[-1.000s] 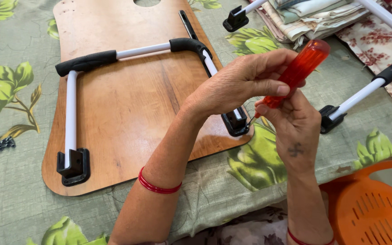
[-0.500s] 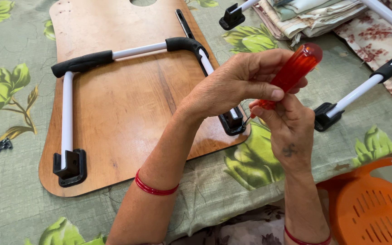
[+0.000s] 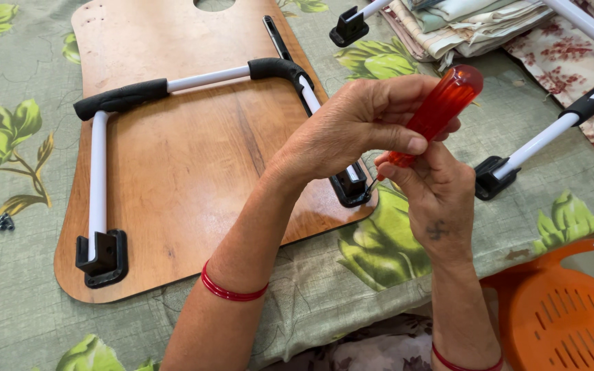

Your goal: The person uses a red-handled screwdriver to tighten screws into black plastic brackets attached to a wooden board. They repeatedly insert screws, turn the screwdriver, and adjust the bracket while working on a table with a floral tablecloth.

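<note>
The red screwdriver point(image 3: 441, 110) is clasped by its handle in the left hand point(image 3: 352, 130), while its thin shaft is pinched in the grip of the right hand point(image 3: 434, 199) below. Its long axis runs from far right down to near left, the tip just beside the black bracket point(image 3: 350, 189) at the wooden board point(image 3: 187, 165) edge. A loose white leg point(image 3: 537, 141) lies well to the right on the bed cover point(image 3: 15, 323).

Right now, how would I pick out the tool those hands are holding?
Start at the wooden board lying on the leaf-patterned cloth. At its right edge, the left hand and right hand meet around a screwdriver. Its clear red-orange handle, slanting up to the right, sets it apart from the white and black tube legs nearby.
</note>
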